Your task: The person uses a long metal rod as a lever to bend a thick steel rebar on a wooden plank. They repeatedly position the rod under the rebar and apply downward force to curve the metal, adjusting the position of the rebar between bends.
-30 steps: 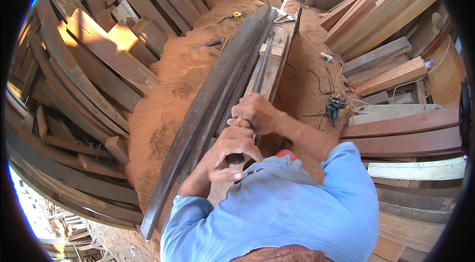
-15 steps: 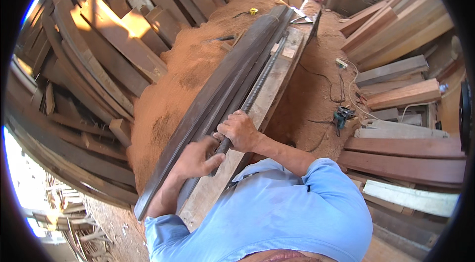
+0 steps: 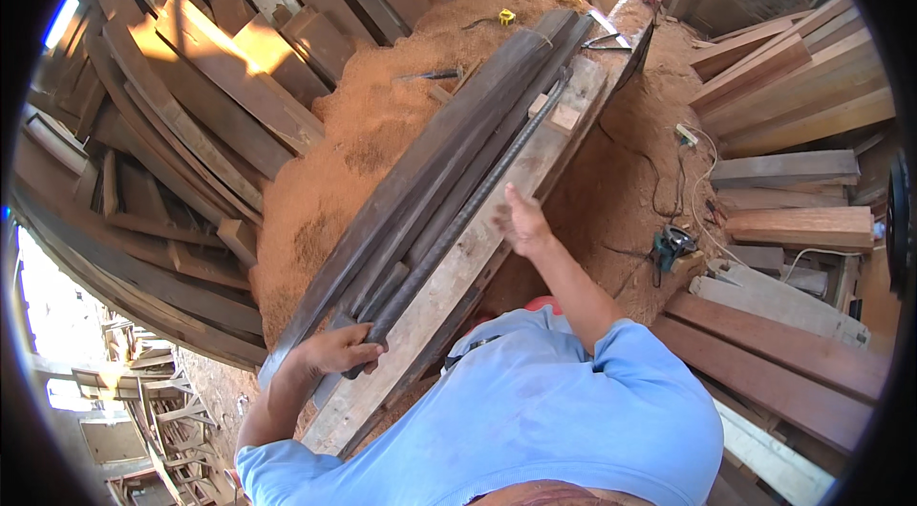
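A long ribbed steel rod [image 3: 478, 196] lies lengthwise along a pale plank [image 3: 435, 296], beside several dark boards [image 3: 449, 124]. Its far end is hooked and rests by two small wood blocks [image 3: 565, 115]. At the rod's near end, my left hand [image 3: 336, 350] is closed around a dark metal piece [image 3: 355, 372], mostly hidden by the fingers; whether it is joined to the rod I cannot tell. A short dark bar [image 3: 385, 286] lies just beyond that hand. My right hand [image 3: 522, 222] hovers over the plank, open, fingers apart and slightly blurred, holding nothing.
Sawdust [image 3: 334, 158] is heaped left of the boards. A teal power tool [image 3: 673, 243] and cables sit on the ground at right. Stacked timber [image 3: 783, 310] stands at right, and leaning boards [image 3: 224, 57] line the left. A yellow tape measure [image 3: 506, 17] lies on the sawdust.
My right hand has let go of the rod and swung right, opening. My left hand has moved down and closed on the dark metal piece. The rod now lies lower, along the plank.
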`<state>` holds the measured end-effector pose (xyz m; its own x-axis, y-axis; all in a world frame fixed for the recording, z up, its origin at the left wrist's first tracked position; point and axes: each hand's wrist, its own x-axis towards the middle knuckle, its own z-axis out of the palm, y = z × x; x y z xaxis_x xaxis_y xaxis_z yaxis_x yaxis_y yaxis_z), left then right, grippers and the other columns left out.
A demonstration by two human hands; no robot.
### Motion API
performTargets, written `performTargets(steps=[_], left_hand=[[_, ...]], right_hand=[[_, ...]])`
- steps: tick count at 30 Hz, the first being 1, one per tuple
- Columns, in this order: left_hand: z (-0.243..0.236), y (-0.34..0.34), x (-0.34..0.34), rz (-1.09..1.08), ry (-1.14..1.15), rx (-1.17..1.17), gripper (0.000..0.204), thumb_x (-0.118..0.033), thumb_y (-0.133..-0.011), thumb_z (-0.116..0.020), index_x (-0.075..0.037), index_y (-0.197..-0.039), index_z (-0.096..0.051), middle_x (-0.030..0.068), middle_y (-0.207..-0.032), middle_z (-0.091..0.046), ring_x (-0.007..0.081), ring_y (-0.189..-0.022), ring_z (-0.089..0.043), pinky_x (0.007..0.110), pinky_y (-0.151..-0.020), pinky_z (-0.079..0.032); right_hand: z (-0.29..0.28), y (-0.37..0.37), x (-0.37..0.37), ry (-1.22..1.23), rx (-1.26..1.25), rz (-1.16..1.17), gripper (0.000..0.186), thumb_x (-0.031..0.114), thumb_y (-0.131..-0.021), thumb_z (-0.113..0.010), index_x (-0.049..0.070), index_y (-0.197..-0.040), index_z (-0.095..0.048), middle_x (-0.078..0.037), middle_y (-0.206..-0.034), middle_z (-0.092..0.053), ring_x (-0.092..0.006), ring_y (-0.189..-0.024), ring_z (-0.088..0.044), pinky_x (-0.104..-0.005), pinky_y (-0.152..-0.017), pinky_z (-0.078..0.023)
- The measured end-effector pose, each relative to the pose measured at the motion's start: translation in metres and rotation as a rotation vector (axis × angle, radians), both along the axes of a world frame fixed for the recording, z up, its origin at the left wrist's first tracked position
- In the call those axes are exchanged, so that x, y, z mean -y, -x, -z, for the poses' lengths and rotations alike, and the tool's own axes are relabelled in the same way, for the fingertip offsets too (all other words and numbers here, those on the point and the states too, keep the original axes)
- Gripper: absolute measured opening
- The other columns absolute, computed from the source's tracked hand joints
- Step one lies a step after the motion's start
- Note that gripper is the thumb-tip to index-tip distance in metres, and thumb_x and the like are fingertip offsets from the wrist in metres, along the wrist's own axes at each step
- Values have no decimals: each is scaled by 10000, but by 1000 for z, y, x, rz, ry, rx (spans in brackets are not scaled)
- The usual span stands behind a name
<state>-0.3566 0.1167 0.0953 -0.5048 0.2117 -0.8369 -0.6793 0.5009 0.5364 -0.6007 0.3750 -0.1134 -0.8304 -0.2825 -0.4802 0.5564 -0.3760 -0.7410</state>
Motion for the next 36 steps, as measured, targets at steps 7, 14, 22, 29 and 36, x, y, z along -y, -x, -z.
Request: performTargets(steps=[7,14,22,29,36], left_hand=[[-35,1,-38,64,496,-231,407,-355,-944,-694,17,-1100,-646,209,-860,-682,306,-828,-670,433,-770,-507],[-19,8,-91,182,755,-45,355,-324,-883,-677,-82,-1143,-660,216,-898,-724,414,-871,-704,521,-820,-551],[40,-29,-66,90,785,-296,375,-373,-875,-715,-81,-1107,-678,220,-800,-710,443,-814,-696,534,-759,-545],[21,-9,-14,202,545,-299,606,-424,-905,-688,51,-1266,-584,296,-1042,-700,454,-1052,-663,497,-927,-508],[47,-29,-43,263,628,-166,556,-400,-877,-709,15,-1231,-598,293,-961,-693,488,-992,-657,519,-896,-507]], right_hand=[[-26,16,72,558,578,-8,254,319,-1103,-460,130,-936,-485,-23,-698,-481,-203,-619,-511,-442,-629,-499],[-24,-1,39,453,559,-16,387,382,-1070,-523,144,-773,-452,-8,-622,-425,-178,-560,-465,-404,-610,-484],[17,-22,70,390,532,117,286,333,-1045,-596,139,-909,-436,17,-676,-414,-151,-526,-447,-374,-525,-453],[0,2,90,524,560,80,307,358,-1047,-593,136,-889,-453,4,-670,-402,-160,-536,-437,-382,-545,-441],[10,-30,71,371,444,132,267,385,-1056,-568,159,-919,-528,27,-631,-360,-128,-492,-414,-352,-495,-425]])
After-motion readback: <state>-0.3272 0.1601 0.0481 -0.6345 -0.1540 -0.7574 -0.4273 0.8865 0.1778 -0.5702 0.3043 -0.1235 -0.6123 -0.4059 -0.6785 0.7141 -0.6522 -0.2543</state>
